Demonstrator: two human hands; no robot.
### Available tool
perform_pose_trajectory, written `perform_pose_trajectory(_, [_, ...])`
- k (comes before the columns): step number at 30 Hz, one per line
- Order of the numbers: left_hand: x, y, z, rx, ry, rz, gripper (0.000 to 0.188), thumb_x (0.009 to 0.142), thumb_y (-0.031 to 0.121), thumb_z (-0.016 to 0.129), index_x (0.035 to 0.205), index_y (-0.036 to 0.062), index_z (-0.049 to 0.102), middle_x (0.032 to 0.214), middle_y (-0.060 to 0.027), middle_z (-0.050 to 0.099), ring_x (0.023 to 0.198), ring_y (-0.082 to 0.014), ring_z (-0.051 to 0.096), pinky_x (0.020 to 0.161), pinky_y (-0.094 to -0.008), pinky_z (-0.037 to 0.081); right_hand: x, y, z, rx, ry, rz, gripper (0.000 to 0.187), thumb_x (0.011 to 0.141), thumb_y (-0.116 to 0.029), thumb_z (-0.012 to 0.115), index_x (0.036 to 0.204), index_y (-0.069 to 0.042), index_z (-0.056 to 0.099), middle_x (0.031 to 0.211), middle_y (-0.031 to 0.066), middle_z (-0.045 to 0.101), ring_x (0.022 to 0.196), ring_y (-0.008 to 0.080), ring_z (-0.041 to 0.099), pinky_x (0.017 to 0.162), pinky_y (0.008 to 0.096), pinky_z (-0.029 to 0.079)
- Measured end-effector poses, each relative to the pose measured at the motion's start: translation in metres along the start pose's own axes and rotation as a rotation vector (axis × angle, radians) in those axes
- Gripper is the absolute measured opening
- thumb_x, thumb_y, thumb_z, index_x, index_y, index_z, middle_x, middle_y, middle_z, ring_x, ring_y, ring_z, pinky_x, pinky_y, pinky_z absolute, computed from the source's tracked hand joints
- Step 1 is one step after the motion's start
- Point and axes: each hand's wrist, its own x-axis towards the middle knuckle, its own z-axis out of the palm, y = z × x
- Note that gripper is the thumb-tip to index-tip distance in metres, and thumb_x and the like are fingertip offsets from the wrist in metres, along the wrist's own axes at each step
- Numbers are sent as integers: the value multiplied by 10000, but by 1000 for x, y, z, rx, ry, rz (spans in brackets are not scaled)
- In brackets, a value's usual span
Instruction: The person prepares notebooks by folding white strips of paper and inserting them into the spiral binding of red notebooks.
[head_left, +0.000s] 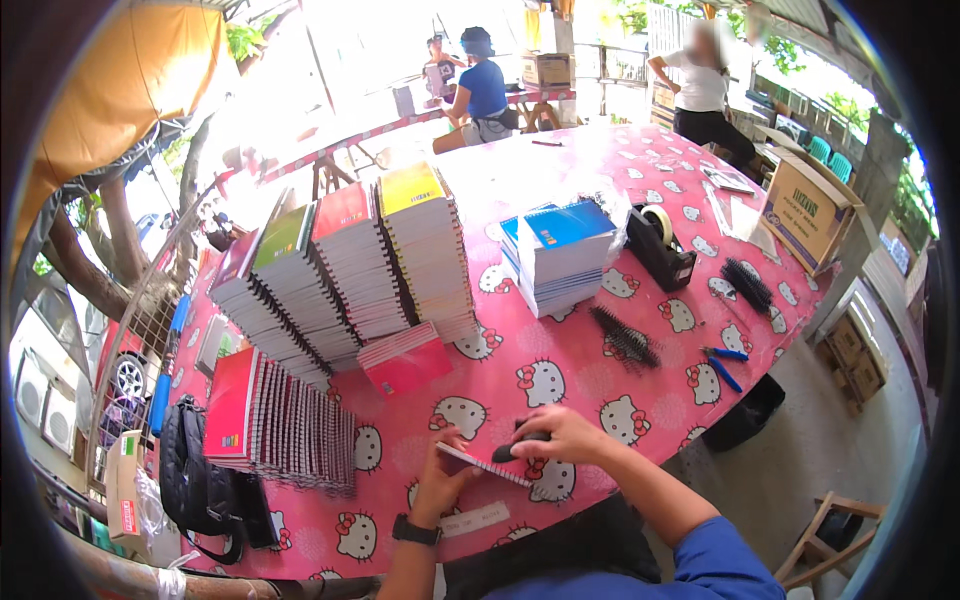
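An open-air work area: a long worktop (600,370) covered in pink cartoon-cat cloth runs away from you, with other people at its far end. At the near edge, your left hand (440,480) grips a thin notebook (480,465) by its left end, thumb on top. The notebook is held nearly flat, just above the cloth; it shows a dark reddish cover and a pale edge of pages along its near side. Your right hand (560,435) is closed over a black spiral binding coil (520,445) at the notebook's right end. To the far left, leaning stacks of spiral notebooks (340,270) stand in rows. A blue stack (560,255) sits at centre, a tape dispenser (660,245) beside it, loose black coils (625,335) and blue-handled pliers (722,365) to the right.
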Motion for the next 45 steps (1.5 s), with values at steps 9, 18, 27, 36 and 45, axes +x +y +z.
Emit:
perform_pose_trajectory(9, [9, -18, 7, 23, -63, -7, 402, 788, 47, 695, 1068, 97, 411, 979, -14, 449, 950, -104, 444, 870, -269, 377, 7, 10, -2, 362, 48, -5, 392, 802, -345, 641, 1022, -22, 670, 1049, 141, 637, 1020, 254, 564, 905, 379, 429])
perform_pose_trajectory(18, [2, -9, 5, -37, -85, -39, 396, 796, 105, 715, 1040, 95, 403, 986, -14, 448, 964, -103, 439, 865, -267, 364, 30, -15, 16, 96, -34, -73, 431, 801, -382, 651, 1030, -17, 667, 1104, 155, 616, 1057, 228, 546, 922, 373, 412])
perform_pose_trajectory(27, [7, 3, 6, 81, -97, 26, 389, 802, 125, 712, 1050, 95, 414, 984, -21, 454, 941, -104, 436, 841, -266, 370, 36, -2, 11, -311, 184, 71, 514, 754, -485, 672, 1060, -72, 656, 1186, 180, 567, 1132, 325, 493, 971, 420, 377])
perform_pose_trajectory(36, [17, 42, 37, 525, -20, 328, 329, 807, 90, 668, 1054, 23, 460, 970, -120, 507, 915, -203, 508, 794, -320, 419, 17, -59, 38, -195, 432, -274, 204, 733, -90, 685, 916, -43, 610, 830, 118, 551, 819, 287, 566, 721, 374, 476])
perform_pose_trajectory(45, [1, 67, 35, 160, 118, 236, 194, 738, 10, 707, 864, 46, 564, 835, -29, 583, 768, -95, 524, 665, -225, 420, 9, -79, 37, -96, 372, -422, 206, 784, -170, 690, 859, -29, 561, 815, 109, 532, 789, 284, 533, 692, 369, 443])
